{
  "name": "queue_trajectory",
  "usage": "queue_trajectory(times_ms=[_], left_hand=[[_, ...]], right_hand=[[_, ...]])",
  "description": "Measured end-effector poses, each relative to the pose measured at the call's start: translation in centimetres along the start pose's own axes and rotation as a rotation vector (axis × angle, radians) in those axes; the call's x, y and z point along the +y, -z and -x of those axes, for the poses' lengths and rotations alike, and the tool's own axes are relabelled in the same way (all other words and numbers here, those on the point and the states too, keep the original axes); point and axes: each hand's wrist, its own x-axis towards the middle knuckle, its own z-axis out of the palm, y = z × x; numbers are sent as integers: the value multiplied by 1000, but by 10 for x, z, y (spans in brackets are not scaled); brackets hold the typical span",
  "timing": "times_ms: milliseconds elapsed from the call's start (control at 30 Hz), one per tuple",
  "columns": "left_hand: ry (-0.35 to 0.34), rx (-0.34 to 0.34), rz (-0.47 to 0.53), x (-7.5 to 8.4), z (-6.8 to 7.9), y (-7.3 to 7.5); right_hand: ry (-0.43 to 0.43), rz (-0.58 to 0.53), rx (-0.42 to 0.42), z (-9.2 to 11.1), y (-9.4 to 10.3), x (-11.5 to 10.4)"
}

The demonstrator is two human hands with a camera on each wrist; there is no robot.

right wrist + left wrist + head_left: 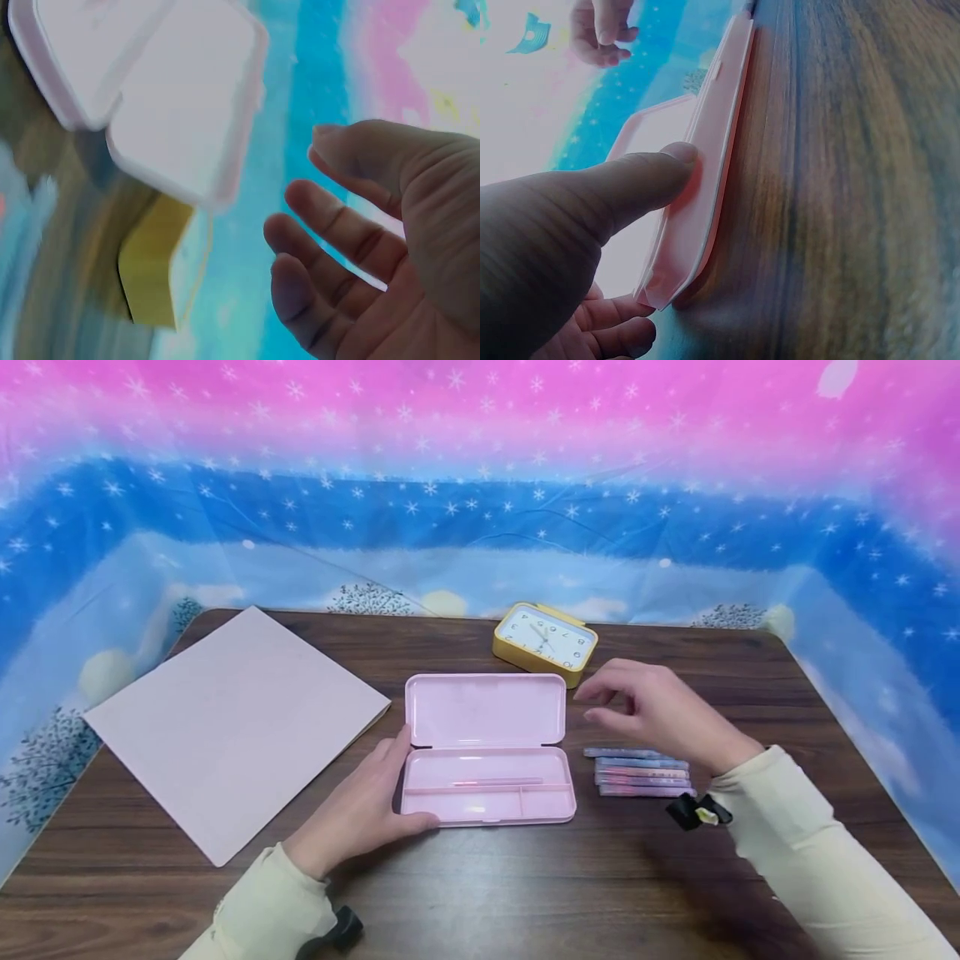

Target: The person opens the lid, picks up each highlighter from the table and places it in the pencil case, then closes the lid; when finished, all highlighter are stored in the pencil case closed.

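Note:
A pink pencil case (489,808) lies with its lid raised on the table, and one pinkish pen (498,782) rests in its long rear compartment. My left hand (360,802) grips the case's left end; in the left wrist view the thumb (649,176) presses the front wall while other fingers lie at the end. Above the table, right of the lid, hovers my right hand (648,706), its fingers loosely bent with nothing between them. Below it several slim pens (641,774) lie side by side. In the right wrist view the raised lid (187,97) is apart from that hand.
A yellow alarm clock (546,643) stands behind the lid, close to the right hand. To the left lies a large, pale square board or folder (236,735), set diagonally. Patterned cloth (480,518) surrounds the brown wooden table (480,893) at the back and sides.

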Motion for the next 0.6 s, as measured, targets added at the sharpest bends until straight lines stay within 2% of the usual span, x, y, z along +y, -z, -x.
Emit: queue_trajectory(times_ms=[133, 267, 400, 600], left_hand=[[-9, 7, -4, 0, 0, -1], [-9, 10, 3, 0, 1, -1], [2, 9, 18, 1, 1, 0], [0, 5, 20, 2, 0, 1]], right_hand=[[-53, 14, 17, 10, 14, 17], [-105, 31, 19, 20, 20, 38], [-145, 43, 1, 29, 19, 57], [-229, 32, -70, 45, 10, 85]])
